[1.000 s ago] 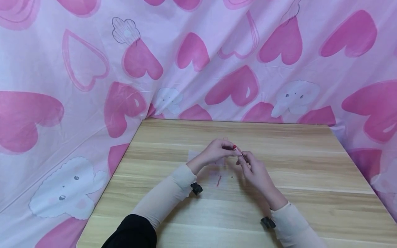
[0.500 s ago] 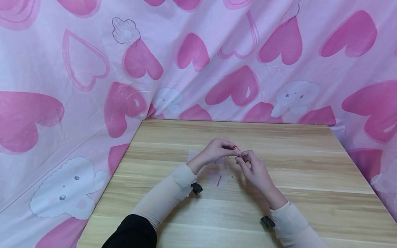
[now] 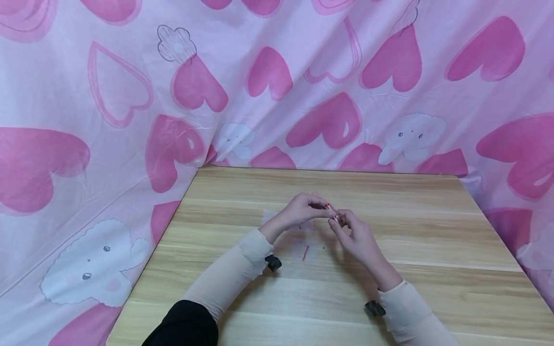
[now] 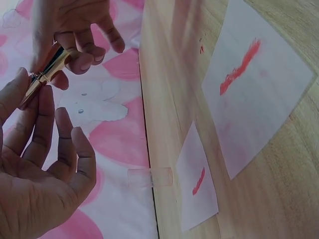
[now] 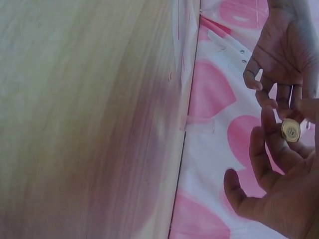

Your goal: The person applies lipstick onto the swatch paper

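Observation:
A lipstick in a shiny gold tube, its red tip up, is held between both hands above the table. My left hand pinches the upper part of the tube between thumb and fingers. At the lower end, my right hand grips the gold base with thumb and fingertips. The right wrist view shows the round engraved bottom of the lipstick by the right fingers. Beneath the hands lie two pieces of pale paper, each with a red streak. Fingers partly cover the tube.
A clear cylindrical cap stands on the table beyond the left hand. A small speck lies right of the nearer paper. Pink heart-patterned cloth hangs behind and beside the table.
The right fingers have shifted slightly around the lipstick's base, and more of the gold tube shows. The red tip looks a little shorter. The left hand has barely moved.

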Demonstrator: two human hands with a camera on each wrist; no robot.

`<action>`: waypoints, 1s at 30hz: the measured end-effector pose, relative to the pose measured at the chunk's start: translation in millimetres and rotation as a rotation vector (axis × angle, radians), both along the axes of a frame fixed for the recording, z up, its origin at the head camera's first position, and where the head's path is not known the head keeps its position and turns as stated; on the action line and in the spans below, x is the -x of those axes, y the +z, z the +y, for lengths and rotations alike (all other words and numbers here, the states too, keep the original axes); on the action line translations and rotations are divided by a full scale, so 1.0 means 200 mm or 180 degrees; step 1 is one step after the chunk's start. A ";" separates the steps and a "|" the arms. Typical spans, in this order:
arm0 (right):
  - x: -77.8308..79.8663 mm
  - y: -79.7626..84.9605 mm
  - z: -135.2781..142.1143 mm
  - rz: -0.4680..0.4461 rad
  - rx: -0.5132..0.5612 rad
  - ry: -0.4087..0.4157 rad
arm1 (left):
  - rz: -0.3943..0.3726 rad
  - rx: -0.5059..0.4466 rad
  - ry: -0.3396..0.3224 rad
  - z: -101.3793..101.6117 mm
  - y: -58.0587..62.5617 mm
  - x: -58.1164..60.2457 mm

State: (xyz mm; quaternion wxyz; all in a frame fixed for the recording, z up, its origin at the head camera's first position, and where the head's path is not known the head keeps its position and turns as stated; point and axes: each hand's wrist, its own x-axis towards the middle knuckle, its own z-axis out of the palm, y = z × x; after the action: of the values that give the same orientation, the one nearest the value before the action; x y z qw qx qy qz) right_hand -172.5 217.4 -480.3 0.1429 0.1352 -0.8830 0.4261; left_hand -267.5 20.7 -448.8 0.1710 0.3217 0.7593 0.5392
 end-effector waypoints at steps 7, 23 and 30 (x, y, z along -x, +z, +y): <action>0.01 0.02 0.04 -0.0869 0.0813 0.0524 | -0.0045 -0.0011 -0.0118 -0.02 0.03 0.01; 0.02 0.04 0.06 -0.1235 0.1417 0.0979 | 0.0077 0.0001 -0.0249 -0.04 0.05 0.00; 0.03 0.03 0.06 -0.1129 0.1211 0.0774 | 0.0144 -0.0070 -0.0160 -0.03 0.04 0.01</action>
State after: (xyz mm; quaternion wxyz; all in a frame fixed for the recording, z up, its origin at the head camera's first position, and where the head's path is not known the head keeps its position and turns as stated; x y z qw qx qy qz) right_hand -178.7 230.0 -474.2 -0.0431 0.1342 -0.7757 0.6151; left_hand -268.9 14.8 -440.2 0.1638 0.3545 0.7487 0.5356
